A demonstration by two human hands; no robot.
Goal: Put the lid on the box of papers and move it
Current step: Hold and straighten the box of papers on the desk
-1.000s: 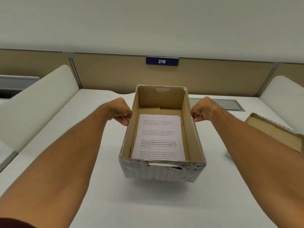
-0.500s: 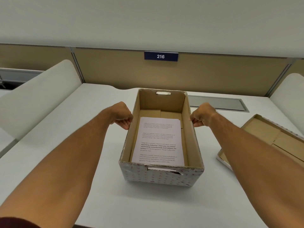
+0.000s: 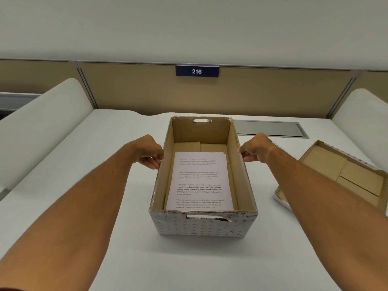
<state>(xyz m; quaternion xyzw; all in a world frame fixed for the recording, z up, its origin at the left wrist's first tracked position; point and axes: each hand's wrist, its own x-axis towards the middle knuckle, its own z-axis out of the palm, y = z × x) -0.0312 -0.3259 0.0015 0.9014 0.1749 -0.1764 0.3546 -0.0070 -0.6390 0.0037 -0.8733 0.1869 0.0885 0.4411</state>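
An open cardboard box (image 3: 199, 226), white with small red marks outside and brown inside, stands on the white table (image 3: 189, 263) in front of me. Printed papers (image 3: 200, 181) lie flat on its bottom. My left hand (image 3: 150, 153) pinches the box's left rim with curled fingers. My right hand (image 3: 255, 148) pinches the right rim in the same way. The lid (image 3: 344, 175) lies upside down on the table to the right, brown inside facing up, and my right forearm hides its near corner.
A tan partition with a blue "216" sign (image 3: 197, 71) closes the back of the desk. A grey cable hatch (image 3: 270, 128) sits in the tabletop behind the box. White curved dividers (image 3: 42, 127) rise on the left and on the right.
The box was held slightly above the table a second ago and now rests on it. Both hands stay at its side rims.
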